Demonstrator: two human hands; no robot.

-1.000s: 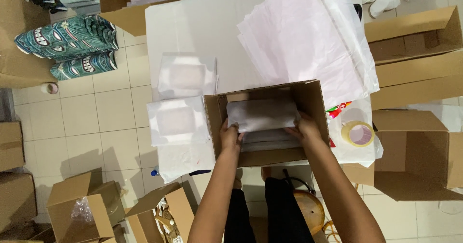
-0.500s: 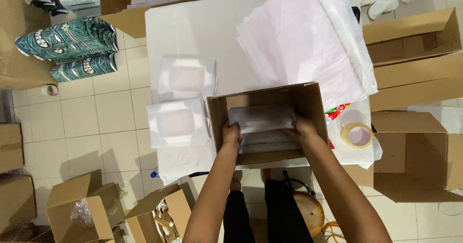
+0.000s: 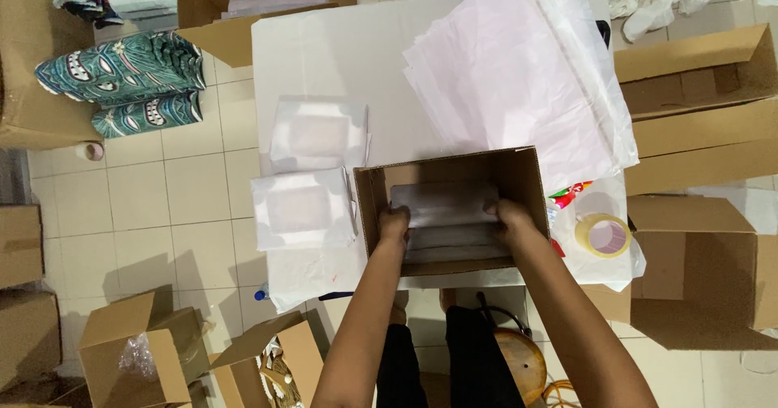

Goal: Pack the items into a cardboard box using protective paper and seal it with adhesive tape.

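I have a stack of flat white packets [image 3: 446, 213] down inside the open cardboard box [image 3: 531, 183], which sits at the near edge of the white table [image 3: 340, 68]. My left hand [image 3: 395, 223] grips the stack's left end and my right hand [image 3: 506, 213] grips its right end, fingers curled over the packets on both sides. To seat it well, I judge the stack should stay level and square to the box walls, with both ends lowered together so no packet catches on a wall or slides out of line. How many packets make up the stack I cannot tell; the edges blur together. Just left of the box lie two more white packets [image 3: 301, 209], one above the other and slightly overlapping. Beyond the box spreads one loose pile of large white sheets [image 3: 519, 76]. To the right sits one roll of clear tape [image 3: 602, 234]. On the floor at far left are two teal patterned bundles [image 3: 121, 68].
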